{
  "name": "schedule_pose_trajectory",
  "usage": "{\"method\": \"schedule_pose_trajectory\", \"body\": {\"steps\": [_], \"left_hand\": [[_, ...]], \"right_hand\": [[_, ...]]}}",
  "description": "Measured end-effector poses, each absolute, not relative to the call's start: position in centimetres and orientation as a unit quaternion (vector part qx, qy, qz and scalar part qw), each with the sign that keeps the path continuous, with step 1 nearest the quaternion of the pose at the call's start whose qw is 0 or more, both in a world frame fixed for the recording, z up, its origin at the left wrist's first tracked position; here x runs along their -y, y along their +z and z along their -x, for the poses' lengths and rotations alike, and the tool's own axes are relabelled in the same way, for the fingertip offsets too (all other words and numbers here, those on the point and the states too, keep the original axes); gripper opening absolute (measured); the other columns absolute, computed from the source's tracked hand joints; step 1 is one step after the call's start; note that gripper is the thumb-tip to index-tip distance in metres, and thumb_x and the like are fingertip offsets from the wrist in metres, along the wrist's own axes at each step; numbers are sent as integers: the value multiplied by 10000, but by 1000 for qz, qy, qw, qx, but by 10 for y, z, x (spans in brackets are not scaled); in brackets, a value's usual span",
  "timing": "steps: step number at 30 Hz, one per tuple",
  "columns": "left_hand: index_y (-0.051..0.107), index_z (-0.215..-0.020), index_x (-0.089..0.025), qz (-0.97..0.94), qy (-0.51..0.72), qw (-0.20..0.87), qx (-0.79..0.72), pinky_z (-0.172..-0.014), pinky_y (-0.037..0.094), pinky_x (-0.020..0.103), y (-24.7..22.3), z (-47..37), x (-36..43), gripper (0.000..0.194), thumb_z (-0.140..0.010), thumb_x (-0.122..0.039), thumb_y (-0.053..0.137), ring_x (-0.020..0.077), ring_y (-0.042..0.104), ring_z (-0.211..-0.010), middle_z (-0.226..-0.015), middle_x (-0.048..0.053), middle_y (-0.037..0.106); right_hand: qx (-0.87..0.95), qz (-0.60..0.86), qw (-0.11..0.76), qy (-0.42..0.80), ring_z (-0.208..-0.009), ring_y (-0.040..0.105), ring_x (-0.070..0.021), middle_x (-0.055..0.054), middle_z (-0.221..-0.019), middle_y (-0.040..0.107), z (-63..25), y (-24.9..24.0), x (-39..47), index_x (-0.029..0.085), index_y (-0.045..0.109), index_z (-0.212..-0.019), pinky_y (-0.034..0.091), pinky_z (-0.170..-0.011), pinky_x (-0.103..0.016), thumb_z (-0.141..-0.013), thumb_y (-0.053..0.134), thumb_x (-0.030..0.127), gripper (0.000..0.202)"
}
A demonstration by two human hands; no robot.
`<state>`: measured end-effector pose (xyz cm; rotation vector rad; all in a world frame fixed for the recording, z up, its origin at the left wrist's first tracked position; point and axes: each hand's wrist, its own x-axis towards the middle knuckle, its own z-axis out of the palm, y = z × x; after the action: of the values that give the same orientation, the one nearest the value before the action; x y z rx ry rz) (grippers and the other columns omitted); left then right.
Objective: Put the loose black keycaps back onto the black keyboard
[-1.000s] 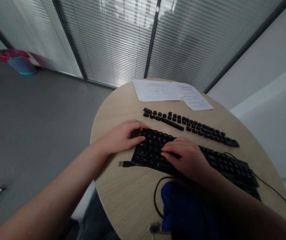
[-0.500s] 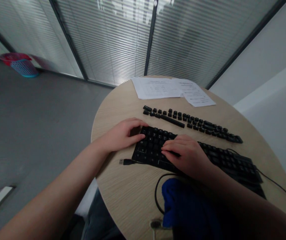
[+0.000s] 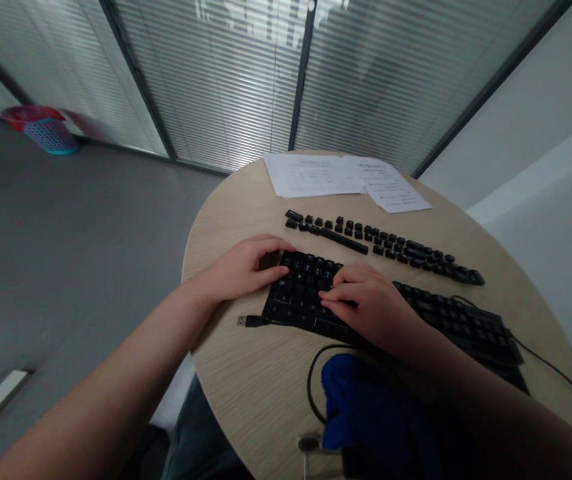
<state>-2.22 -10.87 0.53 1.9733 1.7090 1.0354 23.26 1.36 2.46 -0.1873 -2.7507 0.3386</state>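
A black keyboard (image 3: 300, 297) lies slantwise on the round table, its lower left part showing bare places without keycaps. My left hand (image 3: 246, 267) grips its left end, thumb on the top face and fingers at the far edge. Over the middle of the keyboard, my right hand (image 3: 371, 303) has its fingers bent together, tips down at the key area; whether a keycap is between them is hidden. Behind the keyboard, loose black keycaps (image 3: 391, 243) lie in rows, with a long space bar (image 3: 343, 241) among them.
Printed sheets (image 3: 316, 177) lie at the table's far edge. A USB plug (image 3: 251, 321) and looped cable (image 3: 312, 380) are near the keyboard's front. Blue cloth (image 3: 351, 400) sits at the near edge. A red and blue basket (image 3: 49, 133) stands on the floor.
My right hand has shifted slightly to the left and its fingers have bent differently over the keys. My left hand keeps its hold on the keyboard's end.
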Motion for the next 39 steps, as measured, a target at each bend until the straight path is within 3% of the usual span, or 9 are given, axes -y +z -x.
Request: {"method": "schedule_pose_trajectory", "body": {"steps": [11,14,20,25,30,35,39], "left_hand": [[660,-1250,-202,-691,366,160,-602,-1007,522,452,0,24,108,346,-949,-368,617,233,671,-1093,-1204,98,715],[664,-1244,-195,-689,369,158,-603,-1010,519,464,0,24,107,351,-946,-373,620,238,671,-1094,-1191,100,719],[669,-1227,-201,-688,377,172,-595,-990,527,465,1,24,107,328,-945,-357,609,234,677,-1061,-1168,97,724],[675,-1226,-203,-688,380,167,-595,-986,529,467,1,25,107,322,-947,-348,601,236,680,-1064,-1177,102,723],[678,-1212,-208,-687,378,166,-599,-976,536,459,1,26,106,315,-942,-350,599,241,685,-1058,-1165,95,725],[685,-1198,-224,-692,386,164,-587,-981,529,464,0,26,106,289,-937,-316,602,236,680,-1045,-1140,82,730],[684,-1197,-222,-692,388,162,-587,-959,537,456,-2,25,106,290,-934,-309,601,235,679,-1026,-1120,84,729]], "right_hand": [[994,65,59,70,-810,544,-185,-31,-797,647,-240,43,-11,277,816,-1041,379,-745,-341,-926,737,278,140],[992,51,78,84,-819,564,-181,-35,-832,660,-246,48,-14,271,804,-1081,405,-752,-330,-952,690,249,173],[965,123,204,107,-897,645,-204,-56,-935,726,-253,70,-50,235,794,-1019,488,-852,-367,-987,584,285,218],[945,224,195,141,-823,672,-203,-51,-934,765,-229,74,-111,237,817,-979,528,-791,-351,-900,653,312,197],[923,335,144,125,-848,686,-211,-67,-934,769,-187,65,-156,210,830,-988,520,-817,-350,-855,721,284,187],[938,328,48,98,-789,683,-201,-71,-884,765,-158,54,-175,199,838,-966,505,-775,-345,-854,740,284,171],[940,322,35,108,-758,684,-191,-71,-883,770,-150,45,-185,191,834,-964,503,-742,-337,-850,749,309,184]]}}
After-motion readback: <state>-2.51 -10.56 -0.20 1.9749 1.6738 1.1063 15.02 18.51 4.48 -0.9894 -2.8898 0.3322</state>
